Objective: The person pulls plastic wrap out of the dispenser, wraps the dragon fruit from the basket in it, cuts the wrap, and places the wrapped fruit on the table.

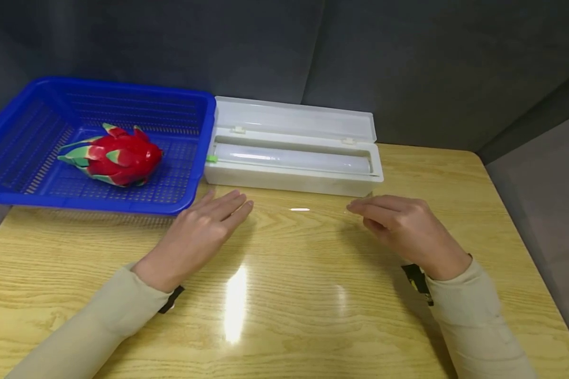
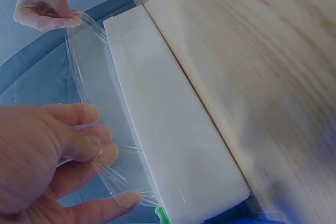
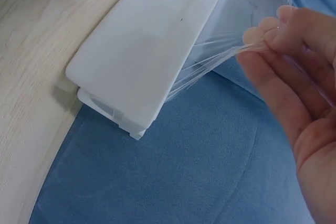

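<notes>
A white cling film dispenser (image 1: 294, 181) stands at the back of the table with its lid (image 1: 294, 118) raised and a film roll (image 1: 294, 159) inside. Clear cling film (image 2: 97, 77) stretches from its front edge to both hands. My left hand (image 1: 204, 231) pinches the film's left corner between thumb and fingers, close to the dispenser's left end. At the right end, my right hand (image 1: 405, 226) pinches the other corner, where the film (image 3: 212, 61) gathers into creases. A green cutter tab (image 1: 212, 158) sits at the dispenser's left end.
Left of the dispenser stands a blue plastic basket (image 1: 95, 206) with a red dragon fruit (image 1: 125, 158) lying in it. The wooden table (image 1: 284, 316) reflects light in front of the hands. A dark curtain (image 1: 265, 47) hangs behind.
</notes>
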Motion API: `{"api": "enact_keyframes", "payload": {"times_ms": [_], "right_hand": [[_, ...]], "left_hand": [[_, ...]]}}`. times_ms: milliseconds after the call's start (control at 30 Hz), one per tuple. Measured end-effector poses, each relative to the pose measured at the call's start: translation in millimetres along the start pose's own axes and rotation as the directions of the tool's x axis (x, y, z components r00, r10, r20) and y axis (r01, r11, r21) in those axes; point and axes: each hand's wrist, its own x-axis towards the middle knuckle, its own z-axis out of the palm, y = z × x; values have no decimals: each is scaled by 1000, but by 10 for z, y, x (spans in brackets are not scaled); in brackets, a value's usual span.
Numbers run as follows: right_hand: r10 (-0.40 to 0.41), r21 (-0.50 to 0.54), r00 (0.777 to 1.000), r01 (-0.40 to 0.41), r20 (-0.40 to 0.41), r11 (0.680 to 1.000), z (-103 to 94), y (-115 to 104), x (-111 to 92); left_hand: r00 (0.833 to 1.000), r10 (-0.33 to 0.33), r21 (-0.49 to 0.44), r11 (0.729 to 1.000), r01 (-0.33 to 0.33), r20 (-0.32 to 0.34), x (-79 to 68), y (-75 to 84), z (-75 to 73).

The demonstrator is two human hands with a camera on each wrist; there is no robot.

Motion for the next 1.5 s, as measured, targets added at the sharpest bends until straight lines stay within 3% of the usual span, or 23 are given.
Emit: {"api": "enact_keyframes", "payload": {"times_ms": [667, 1067, 1300, 1500], "right_hand": [[55, 20, 993, -53, -100, 998, 98, 64, 1], [131, -65, 988, -136, -80, 989, 90, 64, -18], [138, -63, 986, -144, -95, 988, 69, 70, -31], [127, -142, 990, -135, -65, 981, 1, 64, -18]], "left_hand": [[1000, 8, 14, 1000, -9, 8, -4, 10, -12], [1000, 10, 16, 1000, -10, -3, -6, 12, -11], [1000, 12, 15, 1000, -12, 4, -8, 15, -18], [1000, 10, 16, 1000, -10, 16, -10, 16, -26]]}}
